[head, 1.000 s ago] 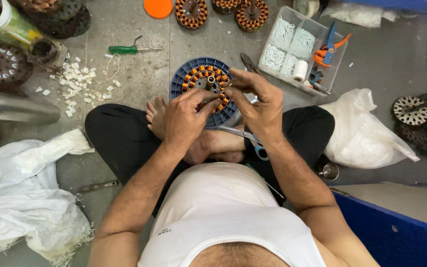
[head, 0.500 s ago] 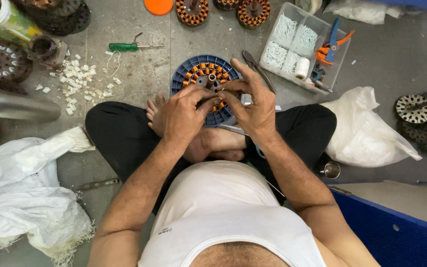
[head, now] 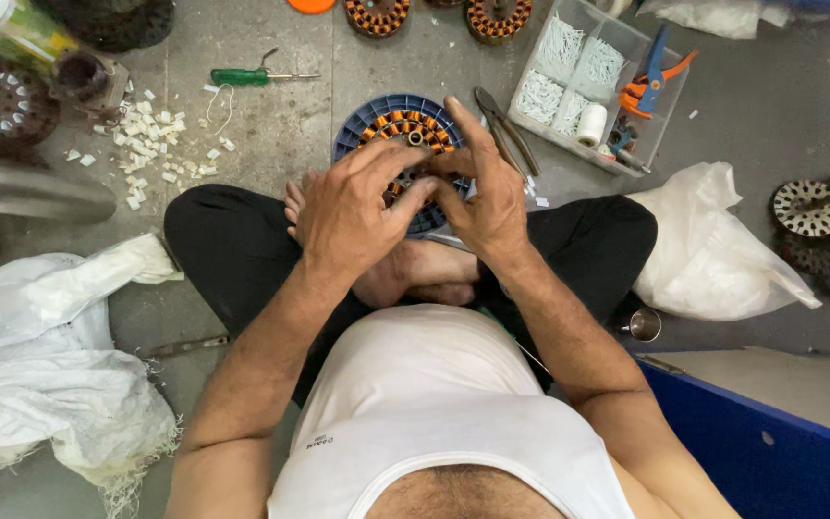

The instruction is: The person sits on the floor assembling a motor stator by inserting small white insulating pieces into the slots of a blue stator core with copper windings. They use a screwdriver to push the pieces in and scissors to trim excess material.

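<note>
**Both hands closed over a wound motor stator on the floor**

The left hand (head: 348, 216) and the right hand (head: 487, 197) meet over the round blue plastic stator with orange copper windings (head: 386, 120), fingers curled and pressed together above its near half. Whatever the fingertips pinch is hidden between them, so whether they grasp a wire or only press on the coils cannot be told. The stator lies flat on the grey concrete floor (head: 280, 135), just ahead of the person's crossed legs and bare feet.

Just right of the right hand lie dark metal pliers (head: 506, 130), beside a clear plastic compartment tray (head: 631, 159) holding white sleeves, a white thread spool (head: 591, 123) and an orange-and-blue cutter (head: 653, 77). To the left, a green-handled screwdriver (head: 256, 76) lies near a scatter of small white paper scraps (head: 151, 144). Two more orange-wound stators (head: 377, 14) sit at the top edge. Crumpled white plastic bags (head: 50, 365) lie at the far left.
</note>
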